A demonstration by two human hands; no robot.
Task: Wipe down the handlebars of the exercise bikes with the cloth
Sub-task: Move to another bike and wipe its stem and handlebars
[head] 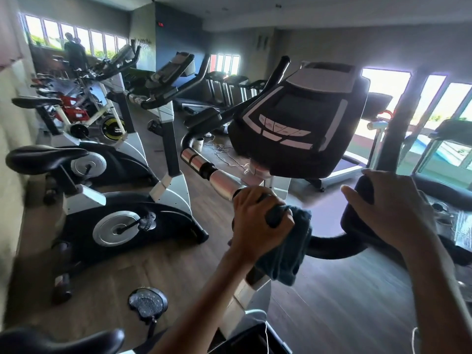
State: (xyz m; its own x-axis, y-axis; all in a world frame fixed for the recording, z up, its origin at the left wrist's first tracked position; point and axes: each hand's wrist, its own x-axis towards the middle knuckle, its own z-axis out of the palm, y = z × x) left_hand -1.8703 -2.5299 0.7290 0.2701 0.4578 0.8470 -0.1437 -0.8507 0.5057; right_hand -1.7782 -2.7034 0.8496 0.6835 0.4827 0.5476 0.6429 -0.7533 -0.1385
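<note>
My left hand (260, 221) grasps the dark cloth (288, 254) round the near handlebar (329, 247) — right hand (388, 210) clenched on its right end. Mid-wipe, I judge — the exercise bikes (122, 226) at left are not yet done.

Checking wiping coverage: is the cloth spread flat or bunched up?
Bunched: the cloth hangs in folds from the left hand gripping it against the handlebar.

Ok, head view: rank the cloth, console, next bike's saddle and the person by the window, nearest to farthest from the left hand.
1. Cloth, held in the left hand.
2. Console, just above.
3. Saddle, off to the left.
4. Person, far back left.
</note>
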